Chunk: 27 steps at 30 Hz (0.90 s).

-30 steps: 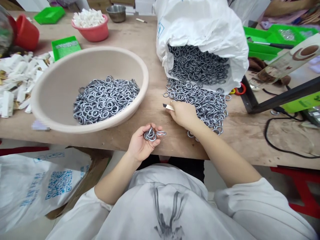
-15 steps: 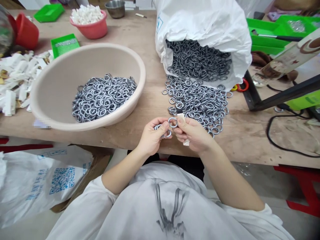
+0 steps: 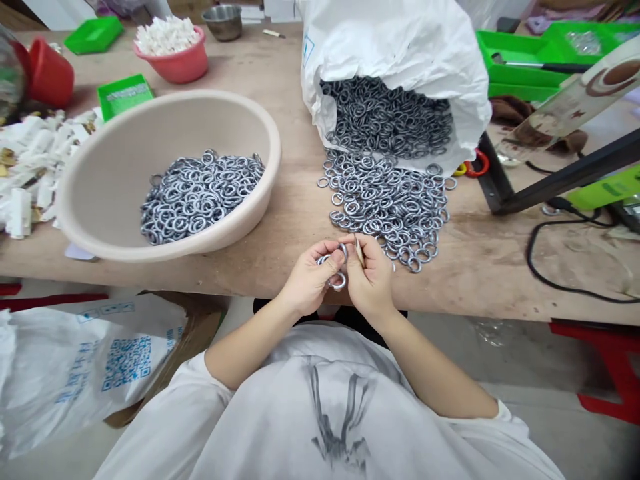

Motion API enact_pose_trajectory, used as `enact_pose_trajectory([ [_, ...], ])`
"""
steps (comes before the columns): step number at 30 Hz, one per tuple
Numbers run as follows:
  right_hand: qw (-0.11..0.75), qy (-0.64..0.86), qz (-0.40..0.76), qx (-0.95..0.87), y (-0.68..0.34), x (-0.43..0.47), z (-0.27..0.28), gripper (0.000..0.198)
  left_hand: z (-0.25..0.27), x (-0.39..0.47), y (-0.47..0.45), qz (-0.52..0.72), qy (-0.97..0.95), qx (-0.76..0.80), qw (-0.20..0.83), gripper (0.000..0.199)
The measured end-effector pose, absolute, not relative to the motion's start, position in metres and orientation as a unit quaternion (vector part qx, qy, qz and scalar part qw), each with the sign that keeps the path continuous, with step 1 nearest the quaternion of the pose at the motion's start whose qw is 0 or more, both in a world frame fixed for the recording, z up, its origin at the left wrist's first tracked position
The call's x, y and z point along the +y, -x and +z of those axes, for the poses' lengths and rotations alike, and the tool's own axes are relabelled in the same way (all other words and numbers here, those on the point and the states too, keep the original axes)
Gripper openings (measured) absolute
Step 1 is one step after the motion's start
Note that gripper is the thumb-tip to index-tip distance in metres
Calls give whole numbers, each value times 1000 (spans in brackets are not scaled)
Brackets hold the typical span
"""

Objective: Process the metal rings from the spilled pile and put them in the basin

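Observation:
My left hand [image 3: 306, 279] is closed around several grey rings [image 3: 338, 281], one of them pinched upright at the thumb and forefinger. Against that upright ring my right hand [image 3: 374, 283] works with a thin cream-handled tool [image 3: 359, 253] in its grip; the tool's tip is partly hidden by the fingers, so its exact kind is unclear. Just beyond my hands lies a spread pile of loose grey rings [image 3: 390, 207], which spills from a white sack [image 3: 395, 40]. To the left, a large beige basin [image 3: 107, 180] holds a heap of similar rings.
White plastic parts [image 3: 37, 150] are heaped at far left. Behind the basin stand a green tray [image 3: 125, 103], a pink bowl [image 3: 177, 67] and a steel bowl [image 3: 223, 27]. On the right are a black metal frame [image 3: 565, 177], a bottle [image 3: 560, 120] and a black cable [image 3: 533, 260].
The right hand has turned inward and moved closer to the left, bringing the tool to the ring. That ring now stands more edge-on. The whole view has shifted slightly.

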State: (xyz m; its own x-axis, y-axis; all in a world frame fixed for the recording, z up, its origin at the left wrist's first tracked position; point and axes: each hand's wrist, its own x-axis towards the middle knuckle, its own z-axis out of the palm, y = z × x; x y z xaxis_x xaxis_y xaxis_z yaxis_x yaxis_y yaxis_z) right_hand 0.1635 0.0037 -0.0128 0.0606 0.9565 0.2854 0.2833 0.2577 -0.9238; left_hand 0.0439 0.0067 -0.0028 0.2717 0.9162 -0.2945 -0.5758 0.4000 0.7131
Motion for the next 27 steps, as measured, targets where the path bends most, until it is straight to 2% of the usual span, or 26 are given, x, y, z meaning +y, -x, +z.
enact_pose_trajectory([
  [2,502,499,306,-637,-169,5,-9,23,-3,5,-39,479,-244,347,768,49],
  [6,473,447,347,-675,-178,11,-1,25,-4,2,-32,469,-240,346,777,46],
  [11,446,469,394,-652,-181,18,5,35,-1,0,-29,441,-236,344,794,47],
  [19,362,417,185,-813,-190,4,13,49,0,4,-20,446,-216,340,800,42],
  [27,313,437,180,-824,-192,5,11,52,2,4,-20,433,-210,337,809,43],
])
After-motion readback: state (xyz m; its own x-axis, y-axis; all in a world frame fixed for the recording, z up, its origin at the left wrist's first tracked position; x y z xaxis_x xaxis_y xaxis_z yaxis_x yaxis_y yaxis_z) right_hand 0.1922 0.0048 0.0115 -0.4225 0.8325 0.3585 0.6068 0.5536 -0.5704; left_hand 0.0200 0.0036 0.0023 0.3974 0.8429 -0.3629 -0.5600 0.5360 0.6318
